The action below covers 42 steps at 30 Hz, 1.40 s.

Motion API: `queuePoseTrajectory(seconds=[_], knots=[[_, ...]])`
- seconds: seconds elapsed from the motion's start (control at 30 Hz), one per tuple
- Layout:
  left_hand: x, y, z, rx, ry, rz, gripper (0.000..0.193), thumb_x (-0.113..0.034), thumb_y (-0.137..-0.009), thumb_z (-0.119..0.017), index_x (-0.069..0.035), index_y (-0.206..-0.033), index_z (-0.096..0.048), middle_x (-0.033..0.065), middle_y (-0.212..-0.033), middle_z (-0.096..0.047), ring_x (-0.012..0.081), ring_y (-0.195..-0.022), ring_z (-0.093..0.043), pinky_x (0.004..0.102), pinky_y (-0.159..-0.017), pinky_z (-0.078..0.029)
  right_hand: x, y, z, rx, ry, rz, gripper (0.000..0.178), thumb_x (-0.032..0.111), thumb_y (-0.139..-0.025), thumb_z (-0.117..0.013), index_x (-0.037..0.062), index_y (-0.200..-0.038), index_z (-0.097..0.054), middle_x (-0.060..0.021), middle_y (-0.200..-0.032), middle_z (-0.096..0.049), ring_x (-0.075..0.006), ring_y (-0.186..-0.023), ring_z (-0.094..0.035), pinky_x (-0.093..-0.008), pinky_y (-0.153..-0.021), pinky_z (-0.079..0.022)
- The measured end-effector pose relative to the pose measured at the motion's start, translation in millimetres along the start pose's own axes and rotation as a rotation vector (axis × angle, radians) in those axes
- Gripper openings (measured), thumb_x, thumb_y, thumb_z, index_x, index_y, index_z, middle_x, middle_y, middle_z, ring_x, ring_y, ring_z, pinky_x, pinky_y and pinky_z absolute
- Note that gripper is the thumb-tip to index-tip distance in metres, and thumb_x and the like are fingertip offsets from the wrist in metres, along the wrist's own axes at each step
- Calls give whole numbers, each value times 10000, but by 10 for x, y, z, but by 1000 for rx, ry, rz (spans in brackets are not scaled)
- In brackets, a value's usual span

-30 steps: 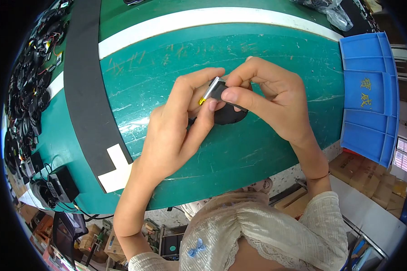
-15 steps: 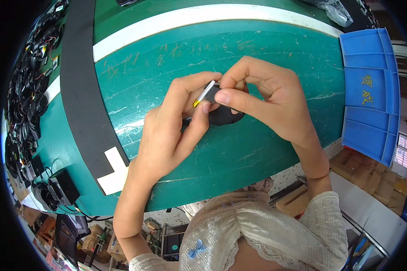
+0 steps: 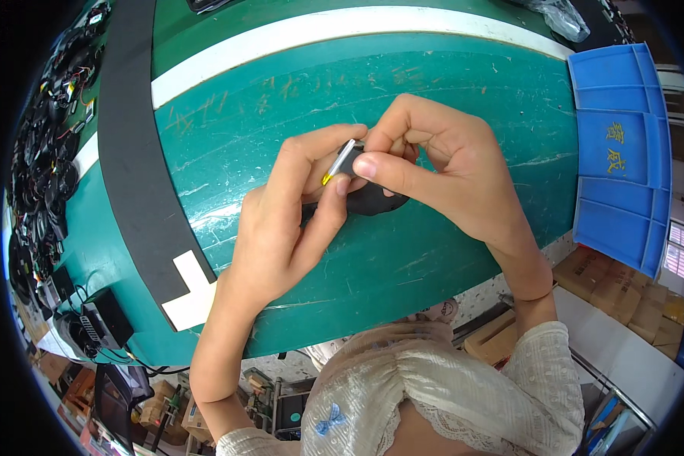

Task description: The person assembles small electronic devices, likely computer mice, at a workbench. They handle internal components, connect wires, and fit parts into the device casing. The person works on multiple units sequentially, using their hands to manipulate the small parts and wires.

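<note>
Above the green table, my left hand (image 3: 277, 220) holds a small flat silver battery (image 3: 340, 158) with yellow tape at its lower end. It sits on edge between thumb and index finger. My right hand (image 3: 456, 171) is closed with thumb and index finger pinching a dark, flat piece (image 3: 349, 164) that lies against the battery's right side. Whether that piece is stuck to the battery I cannot tell. Just beneath both hands is a black, rounded part (image 3: 372, 201), largely covered by the fingers, so its full shape is hidden.
A black strip (image 3: 133, 152) with white patches crosses the green table (image 3: 403, 266) on the left. Beyond it lies a heap of black wired parts (image 3: 53, 159), with a black box (image 3: 106, 315) nearer me. A blue plastic bin (image 3: 619, 159) stands at the right edge.
Both hands have shifted slightly left with the battery and dark piece between them. The black part below has also moved a little left and nearer me. The grips look the same.
</note>
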<state>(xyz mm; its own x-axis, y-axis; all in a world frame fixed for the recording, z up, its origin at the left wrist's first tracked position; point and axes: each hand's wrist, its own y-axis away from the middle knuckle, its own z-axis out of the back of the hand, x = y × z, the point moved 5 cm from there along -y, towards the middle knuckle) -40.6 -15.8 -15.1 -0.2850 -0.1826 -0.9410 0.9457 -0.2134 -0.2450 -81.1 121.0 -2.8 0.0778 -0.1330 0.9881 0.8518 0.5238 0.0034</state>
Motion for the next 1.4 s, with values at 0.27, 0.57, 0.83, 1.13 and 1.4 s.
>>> queuePoseTrajectory(seconds=[0.27, 0.57, 0.83, 1.13, 1.4], knots=[[-19, 7, -6, -13, -45, -82, 284, 20, -859, -499, 15, -1140, -458, 142, -1024, -604, 222, -821, -655, 293, -689, -539, 10, 21, -25, 3, -22, -74, 80, 69, -817, -619, 36, -793, -550, 8, -711, -557, -36, -627, -473, -189, -564, -362], [-33, -8, -18, -25, -58, -86, 283, 23, -858, -494, 17, -1138, -453, 154, -1042, -598, 246, -852, -651, 312, -707, -541, -16, 1, -20, -31, -25, -24, 121, 125, -810, -631, 42, -772, -552, 1, -648, -565, -50, -591, -490, -207, -538, -380], [-67, 0, -35, -16, -199, -103, 327, 44, -855, -481, 24, -1173, -410, 194, -1093, -583, 306, -881, -642, 329, -697, -535, -45, 5, -40, -97, 101, 13, 149, 134, -802, -639, 38, -761, -533, -17, -657, -531, -98, -621, -444, -245, -559, -372], [-87, 15, -21, -38, -271, -93, 339, 42, -847, -500, 36, -1170, -400, 210, -1078, -587, 324, -840, -644, 341, -656, -533, -40, 35, -119, -165, 121, 32, 145, 115, -804, -634, 45, -784, -508, -23, -681, -516, -112, -658, -458, -253, -570, -375], [-105, 32, -43, -74, -372, -131, 368, 27, -842, -521, 37, -1185, -388, 213, -1049, -594, 331, -803, -648, 355, -611, -533, -25, 48, -182, -197, 212, 91, 140, 112, -799, -619, 60, -825, -491, -26, -734, -506, -162, -696, -450, -299, -644, -357]])
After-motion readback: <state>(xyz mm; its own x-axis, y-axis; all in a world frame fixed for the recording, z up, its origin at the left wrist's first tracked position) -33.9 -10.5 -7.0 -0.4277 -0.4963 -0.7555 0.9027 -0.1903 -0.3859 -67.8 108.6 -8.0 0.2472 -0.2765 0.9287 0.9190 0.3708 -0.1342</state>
